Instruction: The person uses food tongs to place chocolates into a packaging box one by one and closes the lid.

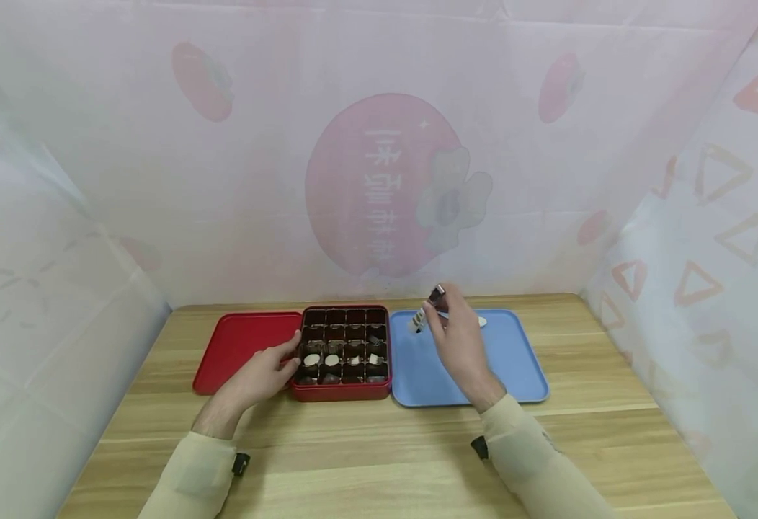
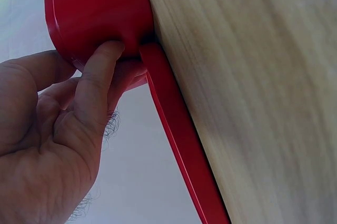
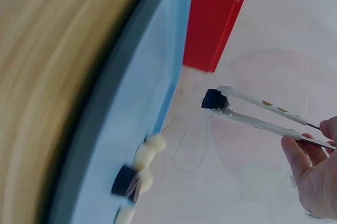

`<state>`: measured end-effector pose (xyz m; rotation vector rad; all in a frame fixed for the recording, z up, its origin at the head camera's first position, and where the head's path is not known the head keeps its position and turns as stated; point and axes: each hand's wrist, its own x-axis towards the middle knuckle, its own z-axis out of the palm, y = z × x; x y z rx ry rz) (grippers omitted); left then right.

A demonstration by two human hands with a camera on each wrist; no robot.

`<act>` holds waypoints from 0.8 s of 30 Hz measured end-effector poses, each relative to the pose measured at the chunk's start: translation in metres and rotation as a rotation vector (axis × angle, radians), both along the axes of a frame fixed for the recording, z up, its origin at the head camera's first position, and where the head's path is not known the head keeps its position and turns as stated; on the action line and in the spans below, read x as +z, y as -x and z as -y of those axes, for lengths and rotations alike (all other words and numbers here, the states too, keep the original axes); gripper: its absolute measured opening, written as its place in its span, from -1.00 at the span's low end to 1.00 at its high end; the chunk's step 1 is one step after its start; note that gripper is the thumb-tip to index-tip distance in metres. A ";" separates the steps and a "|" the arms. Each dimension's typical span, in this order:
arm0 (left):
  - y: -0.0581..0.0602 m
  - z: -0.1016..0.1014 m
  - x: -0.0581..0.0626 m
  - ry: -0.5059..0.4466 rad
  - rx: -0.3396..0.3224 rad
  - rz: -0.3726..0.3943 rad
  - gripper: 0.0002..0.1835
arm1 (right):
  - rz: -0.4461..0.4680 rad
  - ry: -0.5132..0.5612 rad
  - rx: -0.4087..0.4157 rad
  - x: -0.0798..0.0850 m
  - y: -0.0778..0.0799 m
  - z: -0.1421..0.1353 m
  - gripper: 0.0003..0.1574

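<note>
In the head view my right hand (image 1: 460, 342) holds a pair of tongs (image 3: 258, 122) over the blue tray (image 1: 502, 375). Their pale, patterned arms pinch a small dark chocolate-like piece (image 3: 213, 99) at the tips, raised above the tray. My left hand (image 1: 259, 371) grips the front left corner of a red box (image 1: 343, 391), one finger against its front wall. Inside the box is a dark divider (image 1: 336, 316) with many square compartments. White round pieces (image 1: 312, 360) fill part of one row; dark pieces (image 1: 330, 378) sit in the front row.
A red lid (image 1: 239, 335) lies flat at the left of the box. On the tray, partly hidden by my right hand, are several white pieces (image 3: 143, 155) and a dark piece (image 3: 125, 183). All stand on a wooden table (image 1: 353, 461) against a patterned cloth backdrop (image 1: 256, 216).
</note>
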<state>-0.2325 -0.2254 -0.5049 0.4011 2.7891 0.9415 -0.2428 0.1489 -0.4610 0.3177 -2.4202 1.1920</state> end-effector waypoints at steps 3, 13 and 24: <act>0.000 0.000 0.000 0.001 0.000 0.001 -0.25 | 0.000 0.006 0.027 0.003 -0.001 0.013 -0.80; 0.001 0.002 0.000 0.005 0.002 0.004 -0.25 | -0.008 0.017 0.108 0.002 -0.002 0.052 -0.82; 0.000 0.003 -0.001 0.016 -0.003 -0.022 -0.26 | 0.014 -0.025 0.127 -0.002 -0.001 0.081 -0.74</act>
